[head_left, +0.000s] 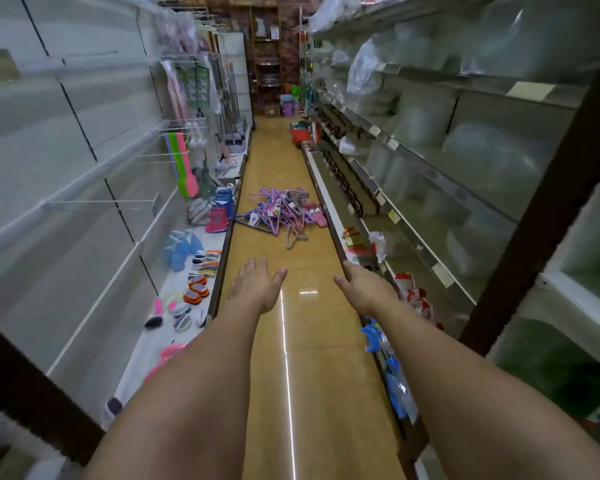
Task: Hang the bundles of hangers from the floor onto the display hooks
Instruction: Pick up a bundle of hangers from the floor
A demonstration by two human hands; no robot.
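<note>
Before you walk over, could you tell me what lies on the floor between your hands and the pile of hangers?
In the head view, only bare tiled floor lies between the hands, left and right, and the hanger pile.

The bundles of hangers (278, 212) lie in a loose, tangled heap on the tan tiled floor (312, 341), in the middle of the aisle and nearer its right-hand shelving. They are mostly purple and pink (a few paler ones trail out at the near edge), with white card labels showing on some. White display hooks (97, 202) jut from the left wall panel, several bare, well apart from the heap.
</note>
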